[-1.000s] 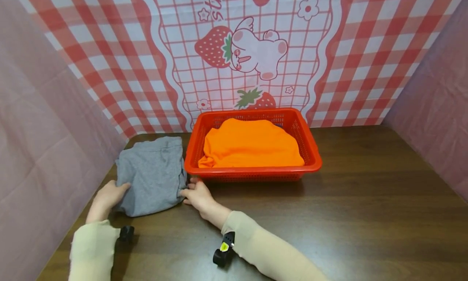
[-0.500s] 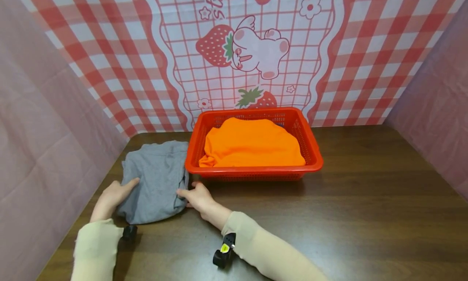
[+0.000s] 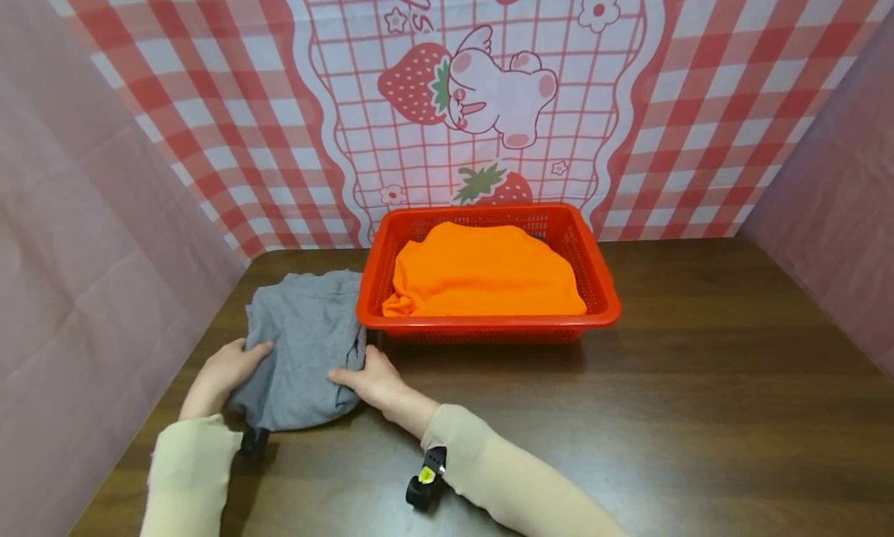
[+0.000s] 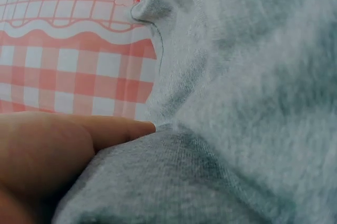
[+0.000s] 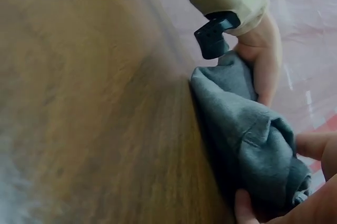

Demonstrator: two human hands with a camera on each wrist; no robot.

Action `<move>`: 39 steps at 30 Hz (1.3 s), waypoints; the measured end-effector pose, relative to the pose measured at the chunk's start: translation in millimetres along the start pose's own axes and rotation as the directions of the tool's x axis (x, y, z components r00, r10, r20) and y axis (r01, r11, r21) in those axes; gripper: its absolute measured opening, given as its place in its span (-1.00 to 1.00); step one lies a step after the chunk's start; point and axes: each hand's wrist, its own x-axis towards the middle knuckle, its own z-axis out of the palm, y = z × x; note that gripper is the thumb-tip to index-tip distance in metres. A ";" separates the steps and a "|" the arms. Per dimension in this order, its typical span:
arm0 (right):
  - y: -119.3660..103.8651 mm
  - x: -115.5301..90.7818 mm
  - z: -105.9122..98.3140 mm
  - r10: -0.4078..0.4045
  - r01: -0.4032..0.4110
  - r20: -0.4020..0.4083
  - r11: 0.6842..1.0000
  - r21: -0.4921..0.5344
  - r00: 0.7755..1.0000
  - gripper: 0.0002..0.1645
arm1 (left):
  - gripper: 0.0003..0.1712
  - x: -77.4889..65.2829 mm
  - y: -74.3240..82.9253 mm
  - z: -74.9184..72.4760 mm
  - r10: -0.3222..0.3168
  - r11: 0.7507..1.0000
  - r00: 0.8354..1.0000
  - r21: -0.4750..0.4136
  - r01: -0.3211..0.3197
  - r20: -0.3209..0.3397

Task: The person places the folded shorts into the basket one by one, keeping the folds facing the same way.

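Observation:
A folded grey garment (image 3: 307, 343) lies at the left of the table, its right side against the basket. My left hand (image 3: 226, 370) grips its left edge, thumb on top and the other fingers hidden beneath. At the right edge my right hand (image 3: 377, 378) pinches the garment, with the thumb over the cloth. In the right wrist view, the thumb and a fingertip (image 5: 244, 205) lie on either side of the bunched grey garment (image 5: 258, 140). Grey cloth (image 4: 253, 87) fills most of the left wrist view beside the left hand (image 4: 47, 150).
A red plastic basket (image 3: 489, 321) stands at the back middle of the brown table (image 3: 684, 382). Orange cloth (image 3: 489, 273) lies inside it. Behind hangs a red-and-white checked cloth (image 3: 719, 95), and pink fabric (image 3: 105, 211) covers the left side.
The garment has come slightly toward me and to the right. My left hand has moved right with it. The right hand's thumb has moved farther over the cloth's right edge.

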 end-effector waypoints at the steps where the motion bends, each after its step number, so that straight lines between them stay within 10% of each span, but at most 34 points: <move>1: 0.8 -0.2 0.4 -0.008 0.008 -0.001 1.000 0.008 1.000 -0.32 | -0.17 -0.5 0.7 0.7 0.011 1.000 1.000 0.004 -0.011 0.000; 16: 3.2 -2.4 8.3 -0.024 0.047 -0.093 0.967 0.249 0.995 -0.05 | -0.32 -4.8 10.6 8.7 0.073 0.991 0.997 -0.114 -0.072 0.008; 39: -22.8 -2.3 12.4 -0.151 0.149 -0.002 0.975 0.163 0.989 -0.28 | -0.38 -19.7 19.7 -15.7 0.073 0.997 0.992 -0.009 -0.074 -0.106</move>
